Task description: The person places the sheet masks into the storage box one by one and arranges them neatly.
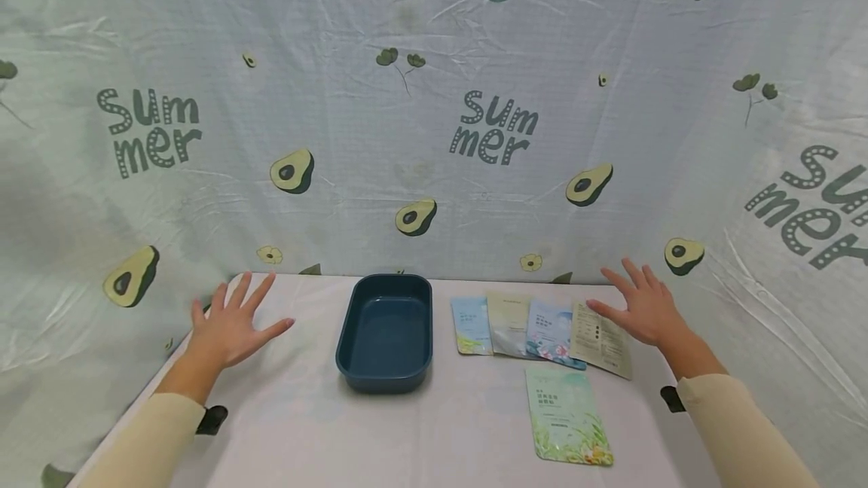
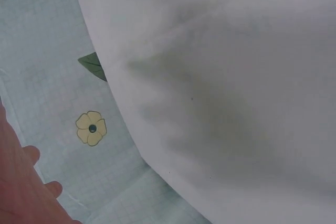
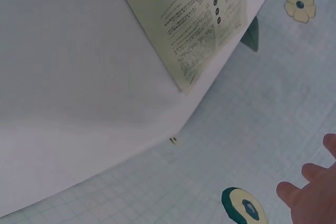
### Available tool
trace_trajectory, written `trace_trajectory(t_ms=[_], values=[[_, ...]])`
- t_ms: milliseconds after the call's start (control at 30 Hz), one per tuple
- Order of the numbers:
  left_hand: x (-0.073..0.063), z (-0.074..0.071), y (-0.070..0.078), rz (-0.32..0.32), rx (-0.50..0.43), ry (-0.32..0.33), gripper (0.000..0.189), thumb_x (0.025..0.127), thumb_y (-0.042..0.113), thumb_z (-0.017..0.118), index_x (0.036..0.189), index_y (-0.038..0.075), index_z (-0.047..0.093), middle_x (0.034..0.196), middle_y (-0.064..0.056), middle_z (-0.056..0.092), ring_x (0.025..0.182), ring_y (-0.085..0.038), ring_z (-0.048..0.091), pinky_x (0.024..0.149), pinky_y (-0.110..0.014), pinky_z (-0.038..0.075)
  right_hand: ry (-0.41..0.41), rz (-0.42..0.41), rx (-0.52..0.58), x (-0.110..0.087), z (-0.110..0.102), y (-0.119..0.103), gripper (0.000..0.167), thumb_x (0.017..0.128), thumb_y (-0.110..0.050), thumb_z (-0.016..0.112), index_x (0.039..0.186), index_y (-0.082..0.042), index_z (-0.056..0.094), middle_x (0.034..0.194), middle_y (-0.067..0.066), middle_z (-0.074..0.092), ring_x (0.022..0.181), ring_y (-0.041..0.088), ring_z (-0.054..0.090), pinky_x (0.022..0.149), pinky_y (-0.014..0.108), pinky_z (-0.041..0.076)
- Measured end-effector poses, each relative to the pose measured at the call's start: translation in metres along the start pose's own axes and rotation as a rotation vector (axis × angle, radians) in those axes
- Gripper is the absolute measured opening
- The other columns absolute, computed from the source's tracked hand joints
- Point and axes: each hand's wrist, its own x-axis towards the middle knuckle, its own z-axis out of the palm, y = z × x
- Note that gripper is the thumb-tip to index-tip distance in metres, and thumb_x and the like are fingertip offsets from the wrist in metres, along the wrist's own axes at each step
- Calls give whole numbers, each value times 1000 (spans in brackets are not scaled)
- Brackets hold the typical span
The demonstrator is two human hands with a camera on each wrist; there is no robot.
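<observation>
My left hand (image 1: 230, 328) is raised over the left side of the table with its fingers spread, holding nothing. To its right stands a dark blue rectangular tray (image 1: 384, 337) with nothing inside. On the right, my right hand (image 1: 644, 309) also has spread fingers and holds nothing; its thumb overlaps a beige sachet (image 1: 601, 341) in the head view. Beside that sachet lie a blue floral sachet (image 1: 552, 330), a cream sachet (image 1: 508, 322) and a light blue sachet (image 1: 471, 324), partly overlapping in a row. Nearer the front lies a green sachet (image 1: 568, 416) with a grass print.
A white cloth covers the table (image 1: 475, 443). Behind it and at both sides hangs a pale curtain (image 1: 353, 126) printed with avocados and lettering. In the right wrist view, the beige sachet (image 3: 189, 19) lies close to the table's edge.
</observation>
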Motion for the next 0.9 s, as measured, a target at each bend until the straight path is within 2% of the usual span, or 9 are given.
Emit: trace_trajectory(t_ms=[167,333,533,667,900], values=[[-6,6,1,16,-7,25,105,88,82,46,166,22,8,167,-30,9,146,-64,9,109,-86,2,33,-42,-1,-5,5,-2,85,91,-64,62,153,-9,44,163,31,24,146,63,18,111,81,19],[-11,12,4,32,-27,58,105,88,82,47,166,25,6,167,-29,11,146,-63,12,110,-85,4,32,-53,21,-12,10,-8,85,92,-63,62,154,-9,43,164,29,23,148,61,16,112,80,19],[-16,17,16,65,-64,106,102,89,77,52,166,27,6,167,-28,15,145,-63,16,111,-83,7,45,-69,63,-24,15,-19,83,91,-60,65,155,-12,42,165,27,22,149,60,16,110,81,19],[-22,18,25,93,-111,131,100,90,72,56,166,27,9,167,-27,17,146,-62,16,112,-82,9,61,-73,121,-32,19,-28,84,90,-57,69,156,-13,41,165,27,23,149,60,18,109,81,21],[-30,18,38,109,-176,134,97,91,65,61,166,25,14,168,-25,17,148,-59,16,112,-80,13,43,-38,267,-48,31,-42,90,86,-55,75,158,-14,38,168,22,18,151,56,16,107,83,22]])
